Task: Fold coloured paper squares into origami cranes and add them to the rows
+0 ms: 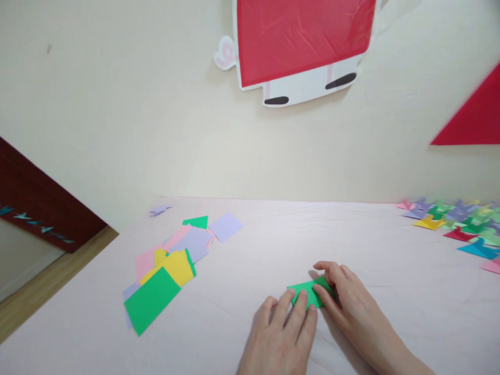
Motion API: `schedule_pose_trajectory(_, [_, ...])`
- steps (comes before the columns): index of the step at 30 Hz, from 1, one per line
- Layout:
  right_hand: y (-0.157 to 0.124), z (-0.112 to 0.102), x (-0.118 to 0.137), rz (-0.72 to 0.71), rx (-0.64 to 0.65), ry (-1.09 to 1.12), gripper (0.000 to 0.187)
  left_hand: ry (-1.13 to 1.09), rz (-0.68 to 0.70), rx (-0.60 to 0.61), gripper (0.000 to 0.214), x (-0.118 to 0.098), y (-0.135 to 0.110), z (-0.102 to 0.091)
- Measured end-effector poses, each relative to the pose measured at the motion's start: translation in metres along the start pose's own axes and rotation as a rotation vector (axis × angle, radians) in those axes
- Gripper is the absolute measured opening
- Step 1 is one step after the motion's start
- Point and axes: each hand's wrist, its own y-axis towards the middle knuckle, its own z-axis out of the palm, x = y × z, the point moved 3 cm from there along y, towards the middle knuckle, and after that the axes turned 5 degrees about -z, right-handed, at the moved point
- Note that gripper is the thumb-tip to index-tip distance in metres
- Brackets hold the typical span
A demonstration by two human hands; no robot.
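Observation:
A small folded piece of green paper lies on the pale cloth-covered table. My left hand rests with spread fingers on its near and left part, fingertips pressing it down. At the paper's right end my right hand has its thumb on top and curled fingers around the far edge, gripping it. The right index finger sticks out past the far side. Part of the paper is hidden under the fingers.
Loose paper sheets lie to the left, with a green one, a yellow one and a lilac one among them. Several folded paper shapes stand at the far right. Behind the table is a wall with a red-and-white cutout.

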Motion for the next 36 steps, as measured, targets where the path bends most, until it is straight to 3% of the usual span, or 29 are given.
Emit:
schedule_pose_trajectory(7, [-0.003,-0.004,-0.004,0.003,-0.009,-0.065,0.021,0.023,-0.006,-0.051,0.036,0.0,0.002,-0.004])
schedule_pose_trajectory(13, [-0.004,-0.004,-0.007,0.016,0.01,-0.035,0.021,0.01,0.004,-0.008,0.037,0.0,-0.003,0.004])
schedule_pose_trajectory(19, [-0.005,-0.002,-0.007,0.021,-0.003,-0.053,0.022,0.007,-0.006,-0.067,0.036,0.001,0.001,-0.002])
schedule_pose_trajectory(25, [-0.004,-0.002,-0.009,0.025,-0.02,-0.061,0.022,-0.033,0.01,-0.089,0.065,0.003,0.004,-0.007])
schedule_pose_trajectory(36, [-0.001,-0.005,-0.005,0.066,0.032,-0.074,0.012,-0.09,-0.012,0.008,0.07,0.002,0.004,-0.01])
